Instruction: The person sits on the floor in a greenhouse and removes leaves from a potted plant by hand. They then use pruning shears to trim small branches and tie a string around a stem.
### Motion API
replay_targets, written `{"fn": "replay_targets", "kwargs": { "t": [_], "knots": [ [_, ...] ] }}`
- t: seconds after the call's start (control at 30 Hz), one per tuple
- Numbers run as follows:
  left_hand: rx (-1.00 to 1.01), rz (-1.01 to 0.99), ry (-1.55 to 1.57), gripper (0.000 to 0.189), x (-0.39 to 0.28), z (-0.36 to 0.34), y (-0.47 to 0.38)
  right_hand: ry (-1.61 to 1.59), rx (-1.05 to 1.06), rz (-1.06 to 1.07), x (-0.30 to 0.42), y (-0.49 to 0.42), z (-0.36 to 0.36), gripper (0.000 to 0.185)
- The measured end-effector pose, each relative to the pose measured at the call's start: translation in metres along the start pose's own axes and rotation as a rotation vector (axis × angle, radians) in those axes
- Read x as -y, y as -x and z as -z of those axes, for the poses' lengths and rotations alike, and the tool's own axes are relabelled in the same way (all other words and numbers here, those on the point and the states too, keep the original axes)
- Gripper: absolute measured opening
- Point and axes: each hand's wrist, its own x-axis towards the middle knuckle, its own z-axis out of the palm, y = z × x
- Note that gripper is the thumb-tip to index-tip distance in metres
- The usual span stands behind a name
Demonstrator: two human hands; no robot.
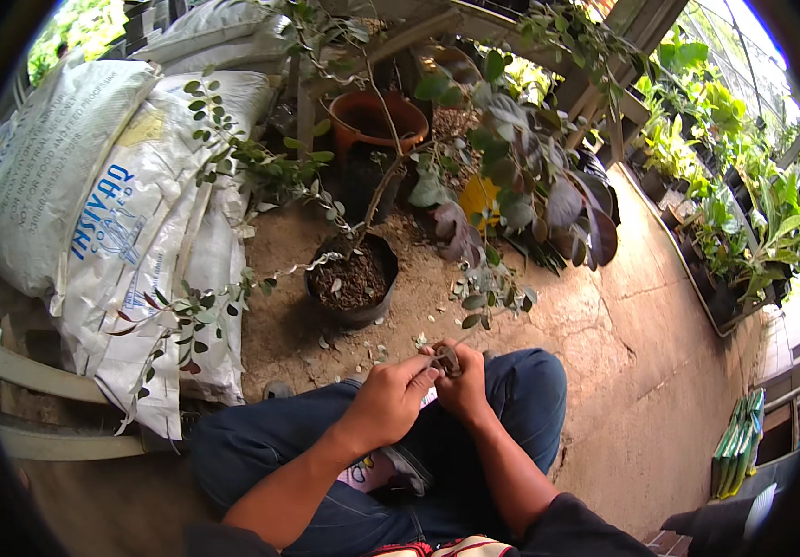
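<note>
Both hands meet above my crossed legs, just in front of the potted plant. My left hand (387, 400) pinches a thin grey wire (447, 361) between thumb and fingers. The same wire is in my right hand (466, 383), where it looks bent into a small coil; the fingers partly hide it. A thin free end rises past the right hand. Beyond the hands a small woody plant (377, 202) grows from a black plastic pot (380, 303) filled with brown soil. Silvery wire (311, 263) winds along its low left branch.
White woven sacks (156, 209) are piled at the left, beside a curved pale chair-like frame (45, 372). An orange pot (378, 118) and a yellow object (478, 202) stand behind the plant. Leafy potted plants (727, 209) line the right; green packets (737, 442) sit lower right.
</note>
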Motion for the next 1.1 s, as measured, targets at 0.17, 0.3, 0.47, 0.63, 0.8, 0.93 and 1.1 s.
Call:
{"fn": "replay_targets", "kwargs": {
  "t": [0.17,0.3,0.47,0.63,0.8,0.93,1.1],
  "knots": [
    [0.052,-0.003,0.008,0.021,0.004,0.007,-0.001,-0.027,0.036,0.095,-0.003,0.005,-0.004,0.028],
    [0.064,0.004,0.008,0.021,0.008,0.005,-0.001,-0.008,0.033,0.093,-0.004,0.007,-0.003,0.030],
    [-0.027,-0.118,-0.014,0.020,0.011,0.000,0.000,0.034,0.022,0.076,-0.002,0.007,-0.003,0.034],
    [-0.020,-0.132,-0.099,0.018,0.011,0.002,0.000,0.136,-0.030,0.135,0.001,0.005,-0.005,0.035],
    [0.024,-0.116,-0.066,0.017,0.009,0.001,0.003,0.089,-0.028,0.134,0.008,0.007,0.000,0.023],
    [0.047,-0.123,-0.062,0.018,0.006,0.000,0.004,0.065,-0.033,0.120,0.012,0.008,0.003,0.017],
    [0.060,-0.095,-0.004,0.019,0.003,0.002,0.004,0.135,0.020,0.111,0.011,0.010,0.006,0.017]
  ]
}}
